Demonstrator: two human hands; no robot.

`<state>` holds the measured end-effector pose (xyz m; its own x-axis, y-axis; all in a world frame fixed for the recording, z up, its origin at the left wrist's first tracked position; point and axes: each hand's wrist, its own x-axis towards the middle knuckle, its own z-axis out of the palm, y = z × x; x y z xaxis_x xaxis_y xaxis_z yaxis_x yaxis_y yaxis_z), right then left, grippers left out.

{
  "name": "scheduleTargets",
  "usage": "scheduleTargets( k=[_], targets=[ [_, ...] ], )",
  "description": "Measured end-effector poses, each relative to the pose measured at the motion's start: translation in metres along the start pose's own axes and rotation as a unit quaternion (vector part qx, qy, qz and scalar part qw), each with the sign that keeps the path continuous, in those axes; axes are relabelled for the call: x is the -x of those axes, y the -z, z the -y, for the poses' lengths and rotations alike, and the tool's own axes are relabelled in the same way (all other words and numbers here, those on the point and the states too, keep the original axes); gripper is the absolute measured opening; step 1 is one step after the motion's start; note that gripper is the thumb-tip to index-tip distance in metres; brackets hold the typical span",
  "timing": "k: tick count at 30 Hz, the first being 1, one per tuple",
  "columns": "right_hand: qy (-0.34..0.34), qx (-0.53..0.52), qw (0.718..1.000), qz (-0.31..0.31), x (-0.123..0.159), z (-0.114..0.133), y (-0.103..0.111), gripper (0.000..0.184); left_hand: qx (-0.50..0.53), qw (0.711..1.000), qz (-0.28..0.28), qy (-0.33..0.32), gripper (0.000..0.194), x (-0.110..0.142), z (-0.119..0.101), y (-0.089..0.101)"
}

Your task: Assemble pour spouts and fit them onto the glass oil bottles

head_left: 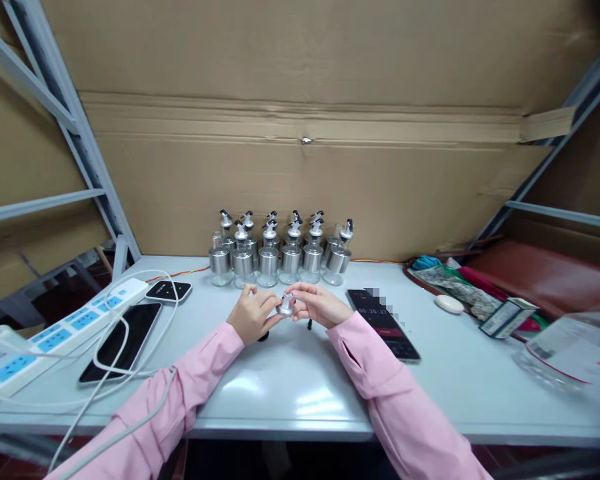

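Between my two hands, just above the table, is a silver pour spout top (285,305) for a bottle. My left hand (254,313) pinches it from the left, thumb and fingertips closed on its side. From the right, the fingers of my right hand (323,305) are closed around its upper part and edge. A small black part (309,325) lies on the table by my right hand, and another black piece (263,336) is partly hidden under my left hand. Behind them stand several glass bottles with metal sleeves (269,260), most topped with silver spouts and black flip lids.
On the left lie a white power strip (70,333), a dark phone (123,340), a small device (169,291) and loose white cables (125,323). A phone showing a timer (380,320) is right of my hands. Farther right are a small box (509,317) and a clear container (570,350).
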<state>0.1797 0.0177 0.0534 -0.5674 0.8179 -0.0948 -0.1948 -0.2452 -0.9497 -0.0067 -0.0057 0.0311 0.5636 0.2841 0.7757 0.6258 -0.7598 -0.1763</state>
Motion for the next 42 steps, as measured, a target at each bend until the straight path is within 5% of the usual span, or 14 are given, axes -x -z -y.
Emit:
scheduleTargets(
  k=[15, 20, 26, 30, 34, 42],
  targets=[
    [0.113, 0.147, 0.982, 0.017, -0.005, -0.005, 0.002, 0.04, 0.005, 1.0, 0.0, 0.001, 0.03, 0.003, -0.002, 0.0],
    [0.094, 0.141, 0.986, -0.004, -0.005, -0.005, 0.005, 0.044, 0.009, 1.0, -0.014, 0.004, 0.049, 0.004, -0.002, -0.002],
    [0.078, 0.18, 0.98, 0.035, -0.002, -0.003, 0.0, 0.044, -0.045, 0.999, 0.017, -0.025, 0.046, 0.004, -0.002, -0.003],
    [0.109, 0.303, 0.947, 0.003, -0.003, -0.001, 0.008, 0.038, -0.022, 0.998, 0.019, -0.052, 0.052, 0.005, -0.002, -0.006],
    [0.143, 0.457, 0.876, -0.06, -0.005, -0.001, 0.03, 0.014, 0.016, 0.997, 0.018, -0.069, 0.052, 0.007, -0.002, -0.009],
    [0.029, 0.541, 0.841, -0.002, -0.001, -0.007, 0.053, 0.028, 0.035, 0.997, -0.014, -0.062, 0.053, 0.008, -0.002, -0.01]
  ],
)
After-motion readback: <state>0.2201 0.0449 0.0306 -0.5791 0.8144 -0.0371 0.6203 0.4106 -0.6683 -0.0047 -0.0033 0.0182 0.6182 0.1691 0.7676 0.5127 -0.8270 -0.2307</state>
